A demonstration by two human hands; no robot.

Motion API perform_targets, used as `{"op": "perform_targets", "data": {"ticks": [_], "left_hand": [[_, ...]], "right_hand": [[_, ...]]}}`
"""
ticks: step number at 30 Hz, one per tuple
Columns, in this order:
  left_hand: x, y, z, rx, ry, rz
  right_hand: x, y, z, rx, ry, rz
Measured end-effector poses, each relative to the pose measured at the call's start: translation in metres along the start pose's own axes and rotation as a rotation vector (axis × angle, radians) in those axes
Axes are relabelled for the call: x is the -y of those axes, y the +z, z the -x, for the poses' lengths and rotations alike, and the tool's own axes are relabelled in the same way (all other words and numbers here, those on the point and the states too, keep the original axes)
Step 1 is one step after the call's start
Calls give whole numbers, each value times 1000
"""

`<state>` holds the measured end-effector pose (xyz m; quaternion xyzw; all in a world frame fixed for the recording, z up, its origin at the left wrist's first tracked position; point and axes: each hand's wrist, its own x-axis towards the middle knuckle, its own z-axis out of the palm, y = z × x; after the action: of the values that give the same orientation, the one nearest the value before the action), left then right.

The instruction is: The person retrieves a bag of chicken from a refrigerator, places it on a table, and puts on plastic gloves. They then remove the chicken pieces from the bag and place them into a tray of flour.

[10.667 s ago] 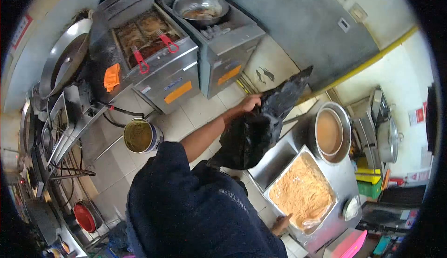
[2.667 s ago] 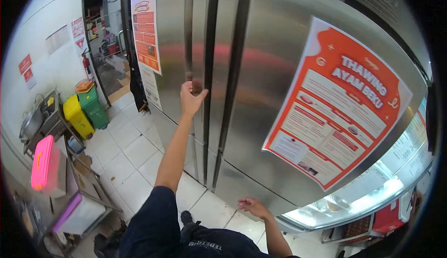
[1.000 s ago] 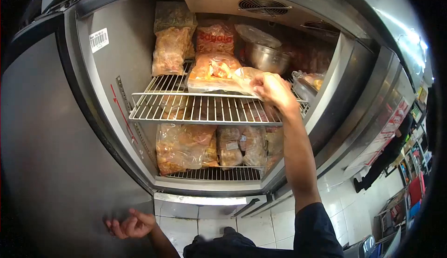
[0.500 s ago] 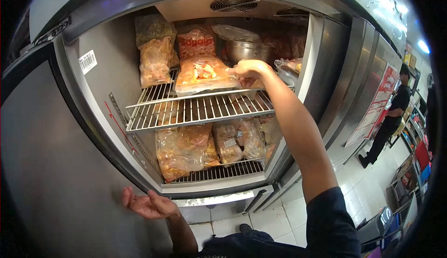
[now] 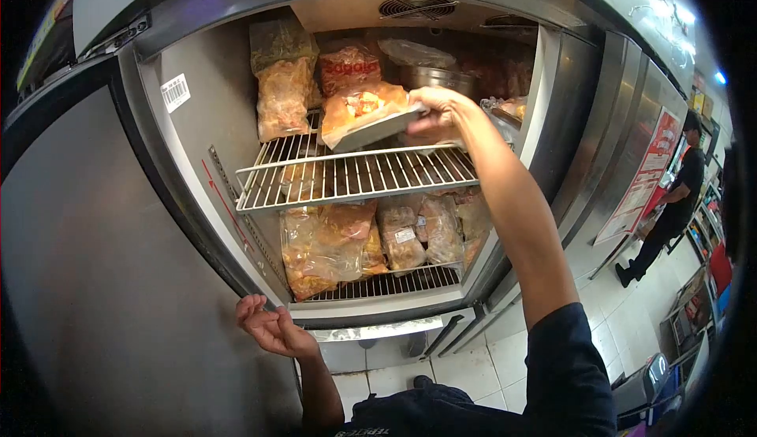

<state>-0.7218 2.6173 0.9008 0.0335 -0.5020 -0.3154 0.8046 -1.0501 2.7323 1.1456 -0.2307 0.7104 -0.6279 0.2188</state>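
On the upper wire shelf of the refrigerator, my right hand grips the right end of a shallow grey tray. Its near side is lifted and tilted, and orange-pink meat in clear plastic shows on top. My fingers under the tray are partly hidden. Down by the open door's edge, my left hand holds nothing, its fingers loosely curled and apart. Behind the tray are a red-lettered bag and a metal bowl. Left of it stands a bag of pale meat.
Several bags of meat fill the lower shelf. The grey door stands open at left. A covered container sits at the shelf's right. Another person stands at far right, near shelving and a chair.
My right hand has raised and tipped the tray, so its grey side now shows. My left hand stays low by the door, its fingers curled a little more. The view has shifted slightly.
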Motion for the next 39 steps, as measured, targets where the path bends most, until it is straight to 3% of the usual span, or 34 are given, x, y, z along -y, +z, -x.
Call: {"op": "perform_targets", "data": {"ticks": [3, 5, 9, 14, 16, 18, 22, 23, 25, 26, 27, 28, 29, 32, 35, 39], "left_hand": [[-2, -1, 2, 19, -76, 30], [-4, 3, 6, -24, -249, 95], [-7, 3, 13, 48, -266, 148], [-9, 6, 33, 109, -538, 305], [-7, 8, 42, 173, -568, 383], [-12, 16, 48, 223, -781, 496], [-37, 29, 42, 400, -1022, 1017], [-45, 30, 41, 579, -982, 1172], [-76, 39, 39, 607, -1189, 1543], [-92, 42, 39, 717, -1104, 1574], [-121, 45, 42, 677, -1066, 1666], [-121, 42, 56, 476, -1084, 1249], [-139, 40, 65, 431, -1071, 1119], [-189, 54, 100, 518, -1105, 1078], [-242, 65, 161, 676, -1223, 1092], [-304, 79, 251, 907, -1411, 1123]], "right_hand": [[6, 7, 8, 154, 18, -308], [7, 14, 27, 293, 39, -516], [15, 34, 63, 247, -66, -516], [-7, 35, 122, 157, -20, -560], [-19, 35, 155, 97, -114, -570], [-28, 30, 178, 192, -250, -487], [-47, 28, 256, 65, -184, -501], [-63, 24, 279, 46, -235, -505], [-88, 3, 324, 136, -248, -536], [-99, -6, 346, 87, -183, -626], [-119, -21, 365, 137, -105, -667], [-141, -32, 384, 159, -156, -683], [-165, -39, 411, 145, -184, -700], [-220, -66, 494, 94, -175, -552], [-276, -112, 584, 38, -166, -602], [-333, -152, 685, -182, -327, -366]]}}
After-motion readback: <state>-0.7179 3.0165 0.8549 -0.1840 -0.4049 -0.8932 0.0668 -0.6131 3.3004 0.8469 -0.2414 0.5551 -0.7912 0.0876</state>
